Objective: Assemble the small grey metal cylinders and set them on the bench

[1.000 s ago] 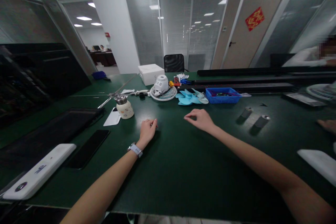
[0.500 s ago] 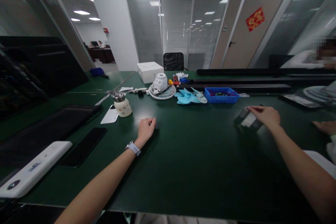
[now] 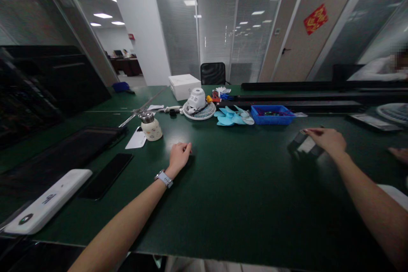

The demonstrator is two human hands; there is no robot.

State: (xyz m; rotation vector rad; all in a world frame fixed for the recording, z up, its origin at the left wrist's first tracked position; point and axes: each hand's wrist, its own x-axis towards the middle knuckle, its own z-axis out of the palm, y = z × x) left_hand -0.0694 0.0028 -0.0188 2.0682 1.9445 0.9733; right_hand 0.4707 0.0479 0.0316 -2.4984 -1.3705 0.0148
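Note:
My left hand [image 3: 180, 155] rests on the green table [image 3: 223, 204] with its fingers curled in, a watch [image 3: 163, 177] on its wrist. Nothing shows between those fingers. On the right, my right hand [image 3: 328, 139] pinches the upper edge of a small grey, box-like thing [image 3: 306, 145] with a pale panel. That thing appears to stand tilted on or just above the table; its exact kind is unclear, and the hand covers part of it. Beyond the hands lie light blue fan blades [image 3: 230, 116] and a blue tray [image 3: 273, 117] of small parts.
Left of my left hand stand a cream bottle [image 3: 151, 128], a black phone-like slab [image 3: 106, 176] and a long white device [image 3: 47, 204]. Farther back are a white fan part [image 3: 196, 102] and a white box [image 3: 185, 86]. Another person's hand [image 3: 399, 154] shows at right.
The whole view has shifted slightly, with things now a little farther right. Both hands keep their poses, and my right hand still pinches the grey box-like thing.

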